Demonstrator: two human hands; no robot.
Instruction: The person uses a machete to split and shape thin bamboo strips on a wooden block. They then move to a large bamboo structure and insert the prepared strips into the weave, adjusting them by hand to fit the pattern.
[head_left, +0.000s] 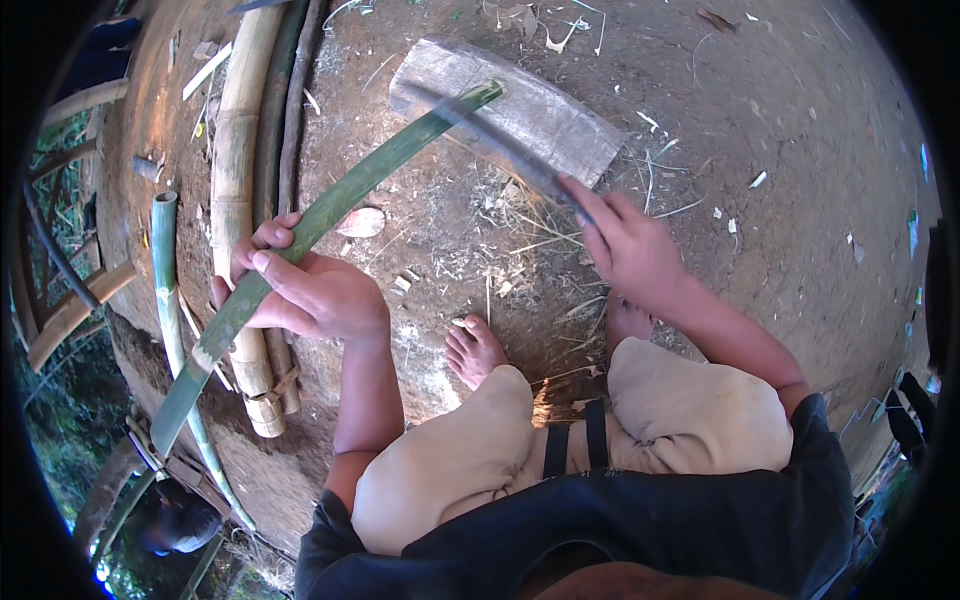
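Dirt (pixel 800 230); left hand (pixel 325 292) closed round bamboo strip (pixel 345 195); right hand (pixel 635 250), knife (pixel 518 158).

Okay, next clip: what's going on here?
The person's left hand grips a green strip of bamboo, its far end over a wooden block. The right hand holds a blurred knife that crosses the strip near that end; whether they touch, I can't tell. A pale bamboo pole lies to the left.

No text, label, brand, number or sign can be read anywhere in the head view
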